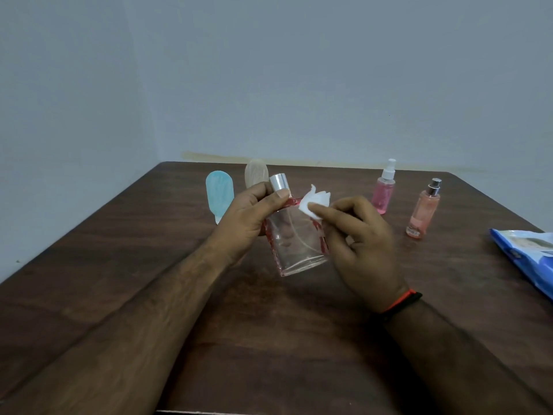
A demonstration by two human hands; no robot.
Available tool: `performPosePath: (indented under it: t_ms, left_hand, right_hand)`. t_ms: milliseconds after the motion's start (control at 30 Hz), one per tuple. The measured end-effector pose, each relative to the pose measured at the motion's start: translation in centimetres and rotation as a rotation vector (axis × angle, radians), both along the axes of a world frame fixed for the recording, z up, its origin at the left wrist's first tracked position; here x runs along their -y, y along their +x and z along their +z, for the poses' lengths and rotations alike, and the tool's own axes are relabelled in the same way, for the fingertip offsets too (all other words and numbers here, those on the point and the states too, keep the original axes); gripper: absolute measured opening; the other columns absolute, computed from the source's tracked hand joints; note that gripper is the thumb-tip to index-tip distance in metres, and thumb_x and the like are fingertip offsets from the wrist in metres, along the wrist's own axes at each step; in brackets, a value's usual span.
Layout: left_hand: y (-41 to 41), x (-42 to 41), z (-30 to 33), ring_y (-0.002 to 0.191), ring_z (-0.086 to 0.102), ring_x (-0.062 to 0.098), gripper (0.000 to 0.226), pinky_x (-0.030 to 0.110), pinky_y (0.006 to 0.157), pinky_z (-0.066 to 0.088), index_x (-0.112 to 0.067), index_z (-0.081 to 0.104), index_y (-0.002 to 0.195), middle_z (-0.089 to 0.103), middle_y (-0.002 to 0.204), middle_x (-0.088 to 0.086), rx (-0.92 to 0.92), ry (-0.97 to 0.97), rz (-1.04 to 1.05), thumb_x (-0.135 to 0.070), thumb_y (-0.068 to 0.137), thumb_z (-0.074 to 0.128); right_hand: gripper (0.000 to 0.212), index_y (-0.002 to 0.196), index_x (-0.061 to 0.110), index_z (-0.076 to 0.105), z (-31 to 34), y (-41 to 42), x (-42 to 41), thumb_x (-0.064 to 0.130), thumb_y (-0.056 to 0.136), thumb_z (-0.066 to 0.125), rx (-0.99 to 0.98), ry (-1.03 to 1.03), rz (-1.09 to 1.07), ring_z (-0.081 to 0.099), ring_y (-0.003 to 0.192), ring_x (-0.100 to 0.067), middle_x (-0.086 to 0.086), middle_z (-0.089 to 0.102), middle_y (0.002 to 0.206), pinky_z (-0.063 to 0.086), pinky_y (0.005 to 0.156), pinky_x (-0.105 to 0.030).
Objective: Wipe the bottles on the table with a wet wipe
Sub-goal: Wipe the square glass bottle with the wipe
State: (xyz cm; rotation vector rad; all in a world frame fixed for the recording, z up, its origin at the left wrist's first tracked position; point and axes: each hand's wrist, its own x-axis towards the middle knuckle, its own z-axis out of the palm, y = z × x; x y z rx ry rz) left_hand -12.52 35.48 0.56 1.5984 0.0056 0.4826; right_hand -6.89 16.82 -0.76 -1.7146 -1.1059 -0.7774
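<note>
the right hand pinches the wet wipe in its grip and presses it on the upper right shoulder of the clear bottle, at about 10 o'clock from the palm. the left hand grips this bottle by its neck, above the counter. the long axis of the bottle runs from 11 to 5 o'clock, silver cap up, so i judge the wipe must go down along it. two pink spray bottles stand at 2 o'clock.
</note>
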Motion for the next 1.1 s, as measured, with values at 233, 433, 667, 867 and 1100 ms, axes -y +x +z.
performPosePath:
  t_ms: [233,433,667,867,1100]
  left_hand:
    - [-0.1,0.6,0.0,0.091,0.067,0.006,0.025,0.038,0.086,0.056,-0.035,0.072,0.091,0.069,0.087,-0.013,0.016,-0.039,0.033,-0.048,0.09,0.051]
    - [-0.4,1.2,0.6,0.076,0.067,0.009,0.022,0.036,0.072,0.059,-0.034,0.071,0.08,0.067,0.076,-0.008,0.099,-0.11,0.067,-0.055,0.078,0.066]
    - [-0.7,1.2,0.9,0.086,0.064,0.019,0.033,0.05,0.085,0.053,-0.021,0.065,0.08,0.057,0.096,0.014,0.155,-0.181,0.202,-0.051,0.089,0.053]
    - [-1.0,1.0,1.2,0.088,0.063,0.008,0.027,0.04,0.084,0.058,-0.039,0.076,0.083,0.061,0.098,-0.007,0.124,-0.202,0.218,-0.058,0.082,0.058]
    - [-0.6,1.3,0.9,0.081,0.064,-0.005,0.018,0.032,0.082,0.058,-0.03,0.07,0.102,0.066,0.091,-0.02,0.127,-0.174,0.265,-0.037,0.098,0.054]
  right_hand:
    - [0.031,0.115,0.016,0.072,0.1,-0.6,-0.5,-0.001,0.091,0.063,-0.426,0.121,0.264,0.062,0.084,-0.025,-0.006,0.062,0.096,0.055,0.071,-0.047]
    - [0.03,0.116,0.013,0.071,0.2,-1.4,-0.6,0.0,0.091,0.062,-0.464,0.053,0.405,0.064,0.094,-0.018,-0.007,0.063,0.102,0.057,0.076,-0.028]
    - [0.026,0.11,0.003,0.072,0.3,-1.4,-0.8,-0.005,0.086,0.064,-0.566,0.096,0.584,0.069,0.084,-0.024,-0.014,0.067,0.103,0.058,0.072,-0.028]
    - [0.026,0.101,0.016,0.076,0.2,0.1,-0.6,0.0,0.083,0.067,-0.808,0.426,0.602,0.072,0.083,-0.029,-0.015,0.072,0.105,0.059,0.067,-0.03]
    - [0.024,0.103,0.017,0.076,-0.3,0.4,-0.9,0.005,0.083,0.068,-0.831,0.395,0.565,0.073,0.079,-0.029,-0.013,0.074,0.102,0.058,0.066,-0.03]
